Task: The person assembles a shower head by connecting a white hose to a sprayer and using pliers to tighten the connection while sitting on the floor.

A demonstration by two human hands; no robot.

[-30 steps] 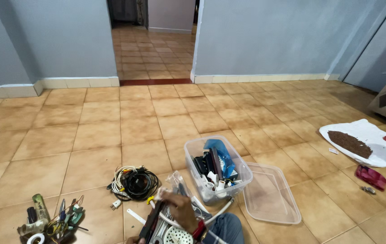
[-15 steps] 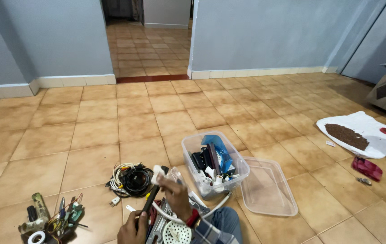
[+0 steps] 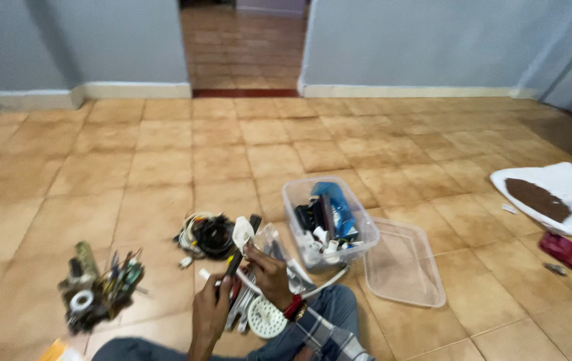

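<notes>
I sit on a tiled floor with both hands low in the head view. My left hand [image 3: 210,311] grips a dark handled tool [image 3: 232,266] that points up. My right hand [image 3: 267,273] pinches a small white plastic part [image 3: 242,232] at the tool's upper end. Under my hands lie white cables and a round white perforated disc [image 3: 266,317]. Just right of my hands stands a clear plastic tub [image 3: 328,221] filled with a blue item, black parts and white plugs.
The tub's clear lid [image 3: 402,262] lies on the floor to its right. A coil of black and white cables [image 3: 207,235] lies left of my hands. A cluster of tools and tape [image 3: 99,287] sits at lower left. A white sheet with brown material [image 3: 553,197] and a red object [image 3: 563,250] lie far right.
The view has tilted down and shifted left. My left hand has come into view and taken the dark tool. My right hand has lifted the white part higher.
</notes>
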